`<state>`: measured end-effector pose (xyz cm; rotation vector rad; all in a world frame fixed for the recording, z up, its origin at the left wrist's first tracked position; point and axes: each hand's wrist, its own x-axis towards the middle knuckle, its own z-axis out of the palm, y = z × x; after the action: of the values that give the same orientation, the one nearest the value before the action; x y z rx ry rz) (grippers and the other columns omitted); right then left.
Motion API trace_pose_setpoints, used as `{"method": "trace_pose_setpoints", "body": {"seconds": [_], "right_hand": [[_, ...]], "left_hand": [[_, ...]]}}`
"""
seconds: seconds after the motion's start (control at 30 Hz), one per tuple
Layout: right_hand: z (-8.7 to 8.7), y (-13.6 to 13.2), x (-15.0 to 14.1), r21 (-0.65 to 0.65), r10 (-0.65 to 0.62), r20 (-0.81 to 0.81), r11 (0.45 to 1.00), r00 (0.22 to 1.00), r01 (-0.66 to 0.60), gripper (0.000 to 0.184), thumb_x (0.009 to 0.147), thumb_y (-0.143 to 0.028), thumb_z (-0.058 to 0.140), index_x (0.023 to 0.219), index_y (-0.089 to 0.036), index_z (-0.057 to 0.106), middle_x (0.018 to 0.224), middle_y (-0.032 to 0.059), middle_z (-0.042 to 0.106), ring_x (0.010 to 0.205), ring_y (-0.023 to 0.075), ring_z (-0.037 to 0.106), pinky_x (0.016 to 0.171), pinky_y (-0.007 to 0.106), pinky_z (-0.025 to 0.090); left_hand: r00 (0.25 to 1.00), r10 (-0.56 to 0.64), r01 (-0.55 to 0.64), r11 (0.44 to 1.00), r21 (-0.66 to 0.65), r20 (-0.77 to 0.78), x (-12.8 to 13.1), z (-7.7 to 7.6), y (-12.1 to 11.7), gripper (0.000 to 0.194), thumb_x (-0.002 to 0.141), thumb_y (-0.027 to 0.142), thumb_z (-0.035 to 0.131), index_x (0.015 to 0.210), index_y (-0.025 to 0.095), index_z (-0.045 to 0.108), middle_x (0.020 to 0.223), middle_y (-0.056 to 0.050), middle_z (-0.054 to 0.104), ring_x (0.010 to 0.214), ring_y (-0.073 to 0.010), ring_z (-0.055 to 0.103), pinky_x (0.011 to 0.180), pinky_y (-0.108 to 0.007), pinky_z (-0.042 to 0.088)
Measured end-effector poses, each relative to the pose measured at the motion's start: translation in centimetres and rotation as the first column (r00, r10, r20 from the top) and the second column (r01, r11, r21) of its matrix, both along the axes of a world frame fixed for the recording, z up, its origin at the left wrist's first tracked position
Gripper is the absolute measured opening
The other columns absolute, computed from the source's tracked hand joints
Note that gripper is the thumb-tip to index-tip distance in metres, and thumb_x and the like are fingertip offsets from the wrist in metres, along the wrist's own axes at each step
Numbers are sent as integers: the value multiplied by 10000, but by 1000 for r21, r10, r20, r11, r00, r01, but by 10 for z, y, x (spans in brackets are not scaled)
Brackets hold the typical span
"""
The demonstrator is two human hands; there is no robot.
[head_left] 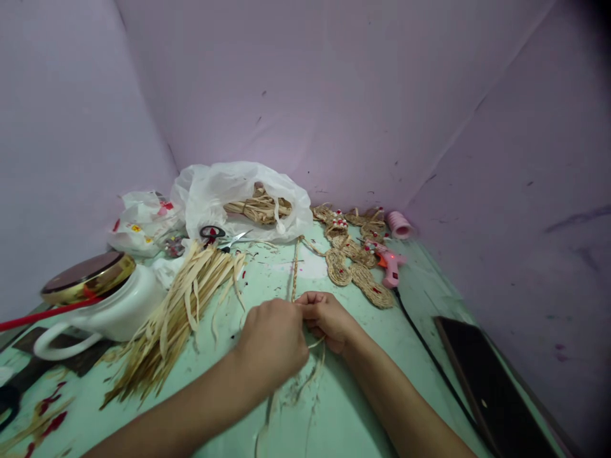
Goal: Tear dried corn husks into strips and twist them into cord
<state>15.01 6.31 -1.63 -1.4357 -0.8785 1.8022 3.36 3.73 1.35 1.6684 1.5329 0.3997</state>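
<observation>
A thin braid of straw-coloured fibre (295,270) runs from the far part of the green table down to my two hands, which meet at its near end. My left hand (274,337) is closed, its knuckles up, with the fingertips hidden behind it. Pressed against it, my right hand (327,318) pinches the braid between thumb and fingers. Loose strands (321,350) trail from below the hands toward me. A fanned bundle of dry fibre strips (179,312) lies left of my left hand. Black-handled scissors (224,238) rest at its top.
Woven flower-shaped pieces (360,261) lie back right, beside a pink glue gun (391,266) with a black cord. A pink spool (400,225) and a dark phone-like slab (491,381) are at right. White plastic bag (205,191) stands behind; a white pot (128,308) with a gold-rimmed lid sits left.
</observation>
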Motion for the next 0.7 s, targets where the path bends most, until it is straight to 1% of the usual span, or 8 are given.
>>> {"method": "trace_pose_setpoints", "body": {"seconds": [0.13,0.27,0.33,0.4,0.43,0.5,0.57,0.7], "right_hand": [[0,-2,1,6,4,-5,1000,1000,-4,136,537,-180,643,562,-129,519,408,-47,493,338,31,370,349,175,194],[-1,-1,7,43,86,-35,996,996,-84,182,511,-227,677,570,-122,541,459,-23,540,360,36,385,362,180,209],[-2,0,11,66,109,-66,992,992,-104,195,494,-230,689,574,-120,549,434,-37,512,350,29,353,362,181,187],[-3,1,14,93,138,-86,987,987,-130,199,501,-243,693,560,-117,551,408,-49,477,337,18,305,359,184,156],[-3,2,15,104,161,-93,983,983,-151,204,515,-257,692,552,-114,552,403,-50,469,332,13,285,359,186,141],[-3,3,17,120,185,-113,978,976,-172,224,535,-283,692,545,-109,552,412,-43,477,333,9,276,361,187,133],[-2,3,18,121,182,-136,979,974,-166,241,530,-293,704,566,-107,555,451,-25,522,340,9,300,367,183,141],[-1,3,19,107,181,-144,980,973,-166,284,508,-316,723,624,-107,569,512,22,590,390,47,428,380,179,173]], "left_hand": [[955,-90,139,977,160,-282,19,-9,-22,209,661,115,482,795,132,642,701,-122,588,733,-234,557,643,-301,366],[946,-155,208,964,167,-286,12,-3,-15,138,673,172,503,668,136,635,608,-102,567,620,-207,544,590,-294,358],[964,-110,155,972,178,-242,2,6,-2,200,697,268,500,580,145,605,542,-73,537,551,-181,518,548,-281,342],[989,51,-17,972,234,-139,-6,12,12,227,716,280,471,577,146,589,531,-52,534,518,-152,499,521,-261,334],[994,93,-82,983,164,-60,-8,13,18,203,710,274,475,614,141,595,515,-37,531,475,-133,481,491,-248,329],[985,128,-109,982,-157,114,-11,9,28,199,715,268,460,667,130,595,412,-2,476,362,-110,419,402,-228,293],[937,187,-53,910,-410,294,-11,2,33,194,717,243,450,639,116,574,385,6,457,319,-95,399,343,-208,266],[813,294,62,814,-577,502,-13,-11,36,119,663,178,533,600,79,555,588,-64,597,385,-63,482,347,-171,341]]}}
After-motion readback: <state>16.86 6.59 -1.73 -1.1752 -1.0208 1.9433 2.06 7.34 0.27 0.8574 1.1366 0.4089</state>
